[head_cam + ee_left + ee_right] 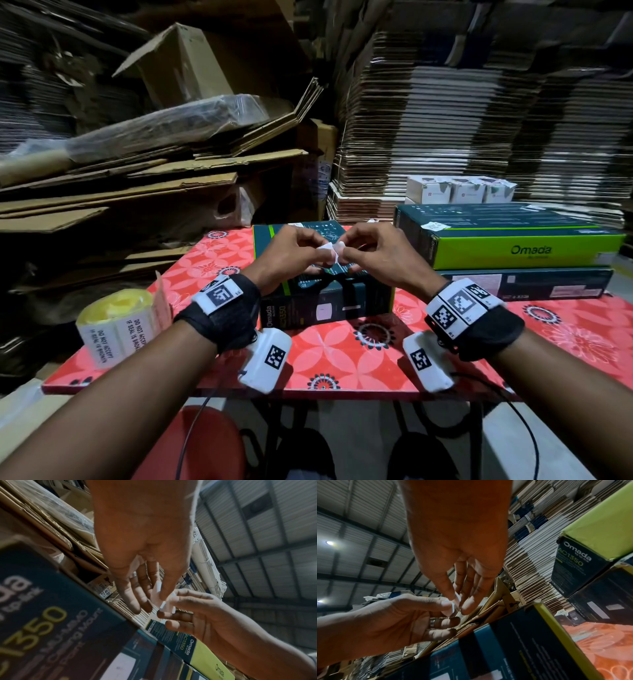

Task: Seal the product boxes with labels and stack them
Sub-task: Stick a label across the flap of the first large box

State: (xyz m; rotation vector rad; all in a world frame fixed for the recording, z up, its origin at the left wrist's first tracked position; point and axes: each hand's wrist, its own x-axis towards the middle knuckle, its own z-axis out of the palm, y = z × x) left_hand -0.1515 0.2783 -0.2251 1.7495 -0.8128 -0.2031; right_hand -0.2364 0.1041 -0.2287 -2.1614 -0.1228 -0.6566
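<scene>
A dark product box (325, 301) with green trim lies on the red flowered table (342, 356), right under my hands. Both hands hover above its top. My left hand (308, 248) and my right hand (352, 253) together pinch one small white label (330, 251) between thumbs and fingertips. The label (163, 601) shows bent between the fingers in the left wrist view, and the same label (452, 605) in the right wrist view. Two more boxes (513, 246) lie stacked at the right. A roll of seal labels (116, 325) stands at the table's front left corner.
Flattened cardboard (137, 178) is piled behind the table on the left. Tall stacks of folded cartons (479, 120) rise at the back right. Small white boxes (459, 190) sit behind the stacked boxes. A red stool (205, 445) stands under the table's front edge.
</scene>
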